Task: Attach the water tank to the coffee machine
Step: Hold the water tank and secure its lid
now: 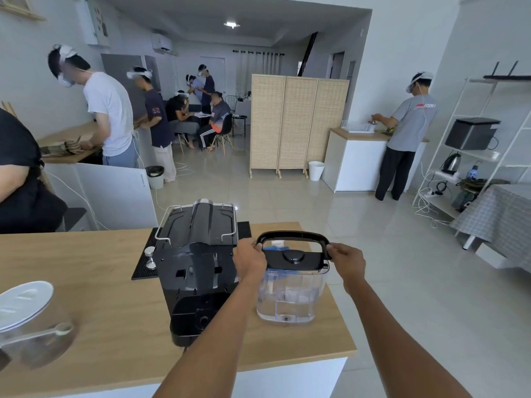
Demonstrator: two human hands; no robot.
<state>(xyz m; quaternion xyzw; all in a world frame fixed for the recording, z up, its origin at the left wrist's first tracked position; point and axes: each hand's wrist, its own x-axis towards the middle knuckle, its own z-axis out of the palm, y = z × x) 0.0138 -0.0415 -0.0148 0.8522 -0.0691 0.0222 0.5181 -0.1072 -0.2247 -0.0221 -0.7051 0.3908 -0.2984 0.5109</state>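
Your left hand [249,261] and right hand [347,261] each grip the water tank [291,285] handle; keep it upright, align with the coffee machine [198,262] beside it.

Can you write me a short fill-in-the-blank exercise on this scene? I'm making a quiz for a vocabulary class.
1. Both hands hold the water tank by its black ____.
2. The tank's body is clear, and its lid is ____.
3. The coffee machine stands to the ____ of the tank.
4. The left hand and the right hand grip ____ ends of the handle.

Missing words: handle; black; left; opposite
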